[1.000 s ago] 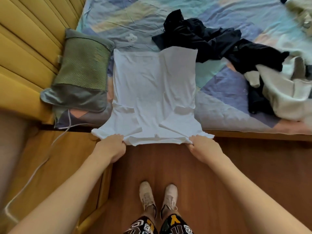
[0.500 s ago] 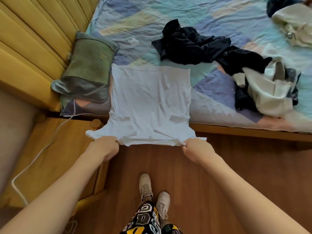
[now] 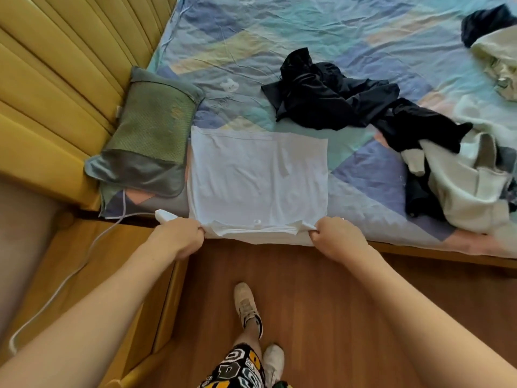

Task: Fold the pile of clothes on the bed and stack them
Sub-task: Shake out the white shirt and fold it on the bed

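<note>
Head view
White T-shirt [image 3: 257, 180]: lying flat on the bed [image 3: 363, 35] at its near edge, just right of the green pillow [image 3: 152, 130]; its long axis is running from the bed edge toward the middle of the bed, hem at the far end, shoulders at the near end.
Left hand [image 3: 179, 238]: curling its fingers and gripping the shirt's near left corner, a bit of sleeve sticking out beside the knuckles.
Right hand [image 3: 337, 239]: curling its fingers and pinching the near right corner.
Black garments [image 3: 330, 99]: lying crumpled beyond and to the right of the shirt, apart from it.
Cream garment [image 3: 464, 186]: lying heaped well right of the shirt, touching the black ones.
White cable [image 3: 72, 275]: trailing from beside the pillow over the yellow bedside unit.
</note>
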